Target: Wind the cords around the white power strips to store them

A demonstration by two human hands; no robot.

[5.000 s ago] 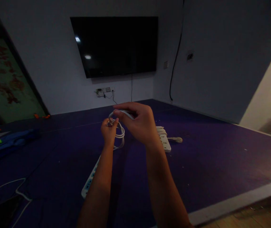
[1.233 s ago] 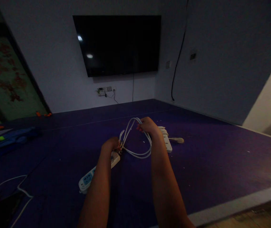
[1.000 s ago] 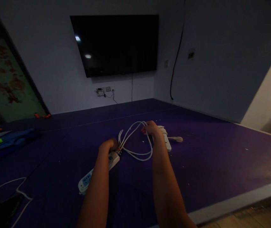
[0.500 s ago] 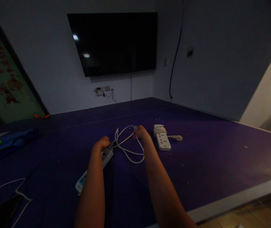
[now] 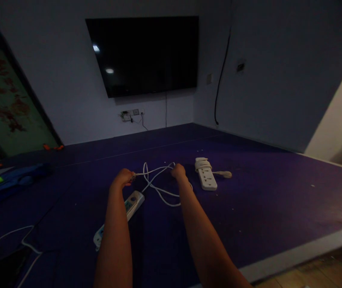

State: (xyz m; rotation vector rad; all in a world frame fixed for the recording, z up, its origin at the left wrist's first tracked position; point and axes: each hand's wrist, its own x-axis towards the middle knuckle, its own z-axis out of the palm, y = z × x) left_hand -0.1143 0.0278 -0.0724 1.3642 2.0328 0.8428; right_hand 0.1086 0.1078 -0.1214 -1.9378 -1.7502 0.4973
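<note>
My left hand (image 5: 123, 177) is closed on one end of a white cable (image 5: 155, 182), just above the purple floor mat. About an arm's width to its right, my right hand (image 5: 178, 172) pinches the same cable. The cable runs nearly straight between the two hands, and its slack loops hang down onto the mat. The cable leads to a white power strip (image 5: 122, 214) that lies on the mat below my left forearm.
A second white power strip (image 5: 206, 177) with a wound cord lies to the right of my right hand. A dark TV (image 5: 147, 54) hangs on the far wall. Blue items (image 5: 9, 180) lie at the left, and a white cable (image 5: 11, 236) at the near left.
Five seconds ago both hands held the coiled cable raised in front of me. They have since dropped to the mat and moved apart, pulling the coil out into looser loops.
</note>
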